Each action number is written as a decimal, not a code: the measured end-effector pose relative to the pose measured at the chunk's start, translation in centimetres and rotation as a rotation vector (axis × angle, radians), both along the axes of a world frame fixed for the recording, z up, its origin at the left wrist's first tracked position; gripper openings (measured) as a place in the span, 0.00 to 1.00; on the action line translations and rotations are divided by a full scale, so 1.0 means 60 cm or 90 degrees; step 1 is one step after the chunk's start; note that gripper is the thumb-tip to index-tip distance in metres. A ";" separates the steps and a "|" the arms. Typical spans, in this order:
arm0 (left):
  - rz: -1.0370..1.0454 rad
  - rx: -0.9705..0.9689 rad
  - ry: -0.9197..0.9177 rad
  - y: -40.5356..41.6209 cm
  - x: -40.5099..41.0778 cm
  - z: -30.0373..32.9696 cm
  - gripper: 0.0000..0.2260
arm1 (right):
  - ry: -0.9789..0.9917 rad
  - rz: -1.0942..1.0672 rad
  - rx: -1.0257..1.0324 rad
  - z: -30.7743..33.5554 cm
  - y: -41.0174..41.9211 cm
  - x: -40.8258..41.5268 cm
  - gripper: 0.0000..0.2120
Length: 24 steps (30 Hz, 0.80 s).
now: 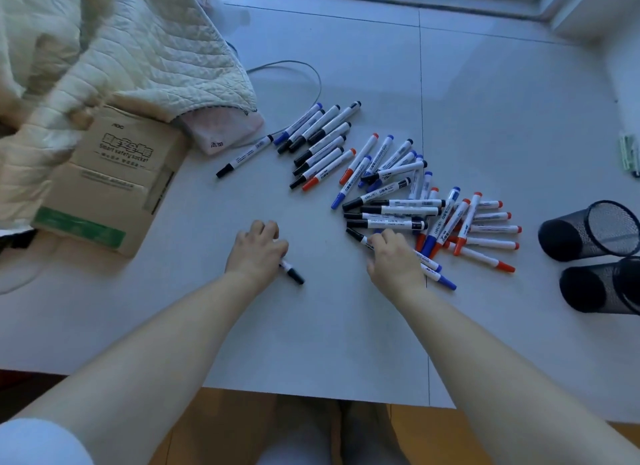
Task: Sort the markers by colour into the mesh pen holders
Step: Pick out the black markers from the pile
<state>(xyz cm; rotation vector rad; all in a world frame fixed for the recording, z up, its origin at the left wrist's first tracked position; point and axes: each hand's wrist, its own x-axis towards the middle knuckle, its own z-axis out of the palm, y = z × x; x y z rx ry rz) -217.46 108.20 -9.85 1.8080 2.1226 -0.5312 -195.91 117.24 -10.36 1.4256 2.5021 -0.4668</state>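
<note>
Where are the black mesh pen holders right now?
Two black mesh pen holders lie tipped over at the white table's right edge, right of the marker pile.

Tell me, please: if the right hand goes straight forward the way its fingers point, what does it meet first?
Probably the black-capped markers lying crosswise just beyond the right hand, though depth is unclear.

A: How do the hands sit?
B: Both bare forearms reach forward over the worktop [311,343], palms down. The left hand [258,251] curls round a black-capped marker [292,273].
A: The right?
B: The right hand [394,260], right of that marker, has fingers bent onto other markers.
</note>
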 end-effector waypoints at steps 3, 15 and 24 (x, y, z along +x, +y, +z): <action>0.013 0.023 -0.019 0.009 0.002 -0.017 0.15 | -0.055 0.037 0.021 -0.012 0.010 -0.011 0.10; 0.376 0.140 -0.352 0.046 -0.001 -0.033 0.03 | -0.038 0.060 0.086 -0.010 0.071 -0.013 0.15; 0.448 0.231 -0.241 0.123 -0.084 -0.018 0.11 | -0.102 0.109 0.100 -0.013 0.105 -0.033 0.09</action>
